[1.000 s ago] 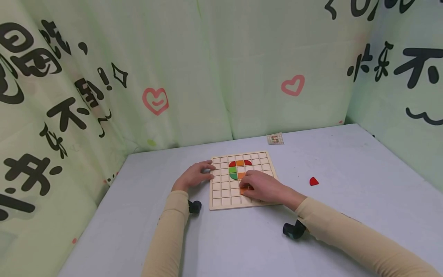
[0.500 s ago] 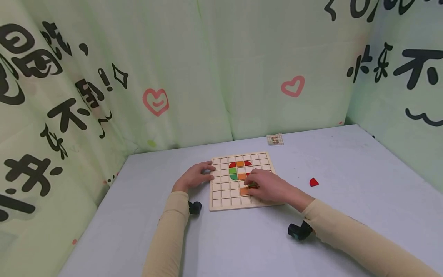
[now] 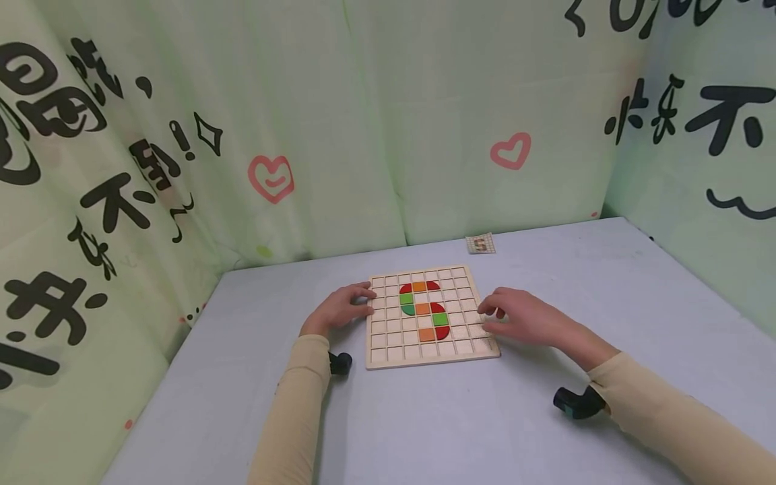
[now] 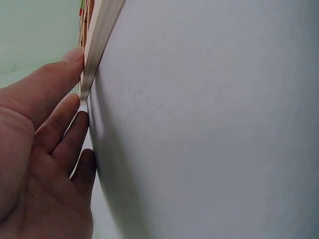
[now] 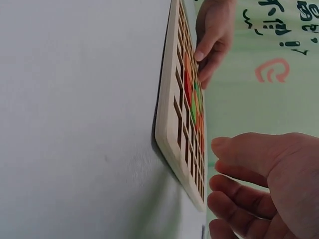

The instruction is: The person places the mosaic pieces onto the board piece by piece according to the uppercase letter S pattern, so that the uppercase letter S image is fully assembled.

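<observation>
A square wooden grid board [image 3: 388, 340] lies on the table. Red, orange and green pieces fill some of its cells in a winding, S-like line; a green square [image 3: 439, 319] and a red rounded piece [image 3: 442, 333] sit near the lower end. At the board's left edge rests my left hand [image 3: 341, 308], its thumb touching the rim [image 4: 94, 55] in the left wrist view. My right hand [image 3: 527, 320] hovers by the right edge, fingers loosely bent; the right wrist view shows nothing between thumb [image 5: 239, 149] and fingers. The loose red piece seen earlier is hidden, apparently behind this hand.
A small card [image 3: 481, 243] with a grid pattern lies near the table's back edge. Behind the table [image 3: 436, 424] hangs a pale green curtain [image 3: 364, 135] with printed characters and hearts. Each wrist carries a black camera [image 3: 578, 403].
My right hand has moved right, off the board, uncovering the green square and red rounded piece in its cells. The left hand stays at the left edge.
</observation>
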Demonstrator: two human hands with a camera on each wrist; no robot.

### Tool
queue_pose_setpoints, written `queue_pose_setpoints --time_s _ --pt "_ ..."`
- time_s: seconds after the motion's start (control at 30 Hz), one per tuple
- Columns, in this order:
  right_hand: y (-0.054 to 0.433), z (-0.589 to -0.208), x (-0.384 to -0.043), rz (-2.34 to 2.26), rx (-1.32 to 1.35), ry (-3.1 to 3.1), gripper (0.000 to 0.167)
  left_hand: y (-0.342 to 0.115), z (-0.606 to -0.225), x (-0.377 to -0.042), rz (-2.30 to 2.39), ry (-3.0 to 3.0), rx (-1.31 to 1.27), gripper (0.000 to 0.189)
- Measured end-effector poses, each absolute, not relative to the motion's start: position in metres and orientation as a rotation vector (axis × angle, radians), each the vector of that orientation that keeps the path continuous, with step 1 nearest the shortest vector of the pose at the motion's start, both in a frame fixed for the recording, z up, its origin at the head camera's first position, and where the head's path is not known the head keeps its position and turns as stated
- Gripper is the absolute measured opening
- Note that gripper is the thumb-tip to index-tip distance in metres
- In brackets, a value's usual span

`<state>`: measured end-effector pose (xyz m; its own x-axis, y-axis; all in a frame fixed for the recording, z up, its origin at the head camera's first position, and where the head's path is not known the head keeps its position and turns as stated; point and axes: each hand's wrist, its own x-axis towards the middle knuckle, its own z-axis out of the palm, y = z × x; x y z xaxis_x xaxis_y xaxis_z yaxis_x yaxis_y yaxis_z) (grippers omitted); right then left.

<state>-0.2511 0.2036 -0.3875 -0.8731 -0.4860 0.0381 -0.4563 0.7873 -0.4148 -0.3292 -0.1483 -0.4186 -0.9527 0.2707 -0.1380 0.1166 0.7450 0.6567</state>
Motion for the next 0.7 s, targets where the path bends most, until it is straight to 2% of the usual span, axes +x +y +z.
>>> queue_pose_setpoints --time_s 0.5,0.7 --pt "0.272 -0.385 -0.261 -0.366 -0.618 2.870 0.034 -0.149 -0.419 -0.330 0.986 2.727 0.313 0.036" --pt "0.275 -0.387 -0.264 -0.395 -0.617 2.850 0.025 -0.149 -0.420 -0.330 0.990 2.730 0.296 0.035"
